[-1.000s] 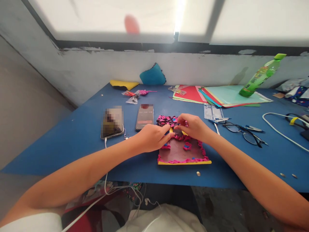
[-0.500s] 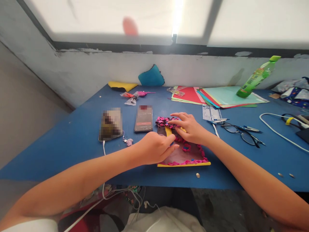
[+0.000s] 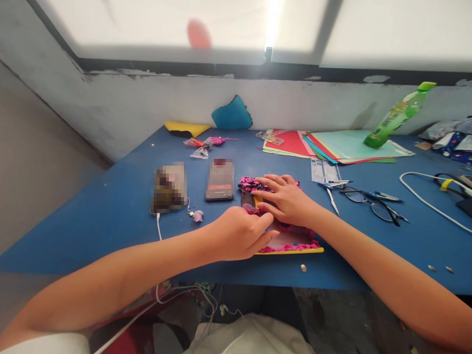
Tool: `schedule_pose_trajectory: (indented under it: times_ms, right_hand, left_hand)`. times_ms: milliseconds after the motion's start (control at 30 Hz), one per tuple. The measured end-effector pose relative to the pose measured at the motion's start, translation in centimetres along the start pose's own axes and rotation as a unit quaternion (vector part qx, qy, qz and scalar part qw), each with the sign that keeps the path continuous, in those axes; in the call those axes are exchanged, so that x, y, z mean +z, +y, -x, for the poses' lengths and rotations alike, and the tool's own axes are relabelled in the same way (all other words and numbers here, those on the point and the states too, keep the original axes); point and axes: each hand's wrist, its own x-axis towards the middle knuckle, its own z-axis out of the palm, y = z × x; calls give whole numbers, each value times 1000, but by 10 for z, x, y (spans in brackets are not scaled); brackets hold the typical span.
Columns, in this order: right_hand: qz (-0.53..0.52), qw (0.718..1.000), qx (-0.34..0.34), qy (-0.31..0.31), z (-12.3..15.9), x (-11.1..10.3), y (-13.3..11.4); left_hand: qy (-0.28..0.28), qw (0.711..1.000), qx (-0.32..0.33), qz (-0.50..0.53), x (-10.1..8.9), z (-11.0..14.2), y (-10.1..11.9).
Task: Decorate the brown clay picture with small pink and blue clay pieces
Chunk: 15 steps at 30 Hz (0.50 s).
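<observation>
A flat decorated panel [image 3: 283,238] lies near the table's front edge. It has a brownish surface, ruffled pink and dark trim, and a yellow strip along its front edge. My left hand [image 3: 239,232] is closed over the panel's left side, thumb and forefinger near each other. A bit of blue shows by those fingertips, but what they grip is mostly hidden. Spread across the panel's upper part is my right hand [image 3: 287,199], fingers apart, tips touching the pink ruffles [image 3: 248,184]. Both hands cover much of the panel's middle.
Left of the panel are a phone [image 3: 220,179] and a second, blurred device [image 3: 168,188] on a white cable. Eyeglasses [image 3: 381,211] and pens lie right. Behind are coloured papers [image 3: 342,145] and a tilted green bottle [image 3: 396,118]. A small metallic piece [image 3: 303,268] sits in front.
My right hand has lowered slightly toward me and lies flatter over the panel. My left hand has shifted a little right and toward me, still closed.
</observation>
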Motion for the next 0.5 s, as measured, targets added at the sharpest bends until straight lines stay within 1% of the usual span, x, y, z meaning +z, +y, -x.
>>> schedule_pose_trajectory:
  times_ms: [100,167,233,267,300,333,400,433,467,500]
  right_hand:
    - [-2,1000,4,-11,0,0,-1]
    - [-25,1000,6,-5,-1,0,0]
    - [-63,998,12,23,-1,-2,1]
    - [-84,995,17,45,-1,-3,2]
    - [-104,992,23,70,-1,-4,3]
    - [-124,987,30,96,-1,-6,4]
    - [-165,975,41,145,-1,-8,4]
    - [-190,967,43,162,-1,-10,4]
    - [-219,959,46,173,-1,-11,2]
    - [-247,951,48,179,-1,-12,1]
  left_hand:
    - [-6,1000,3,9,0,1,2]
    - [-13,999,-12,36,-1,1,2]
    - [-24,993,-55,104,-4,0,1]
    - [-29,983,-91,155,-5,-2,-1]
    - [-34,967,-131,215,-8,-3,-4]
    - [-32,944,-179,276,-9,-5,-8]
    - [-16,886,-262,382,-12,-10,-17]
    - [-1,854,-293,430,-12,-12,-22]
    - [1,824,-314,471,-11,-13,-26]
    - [11,802,-329,498,-10,-15,-31]
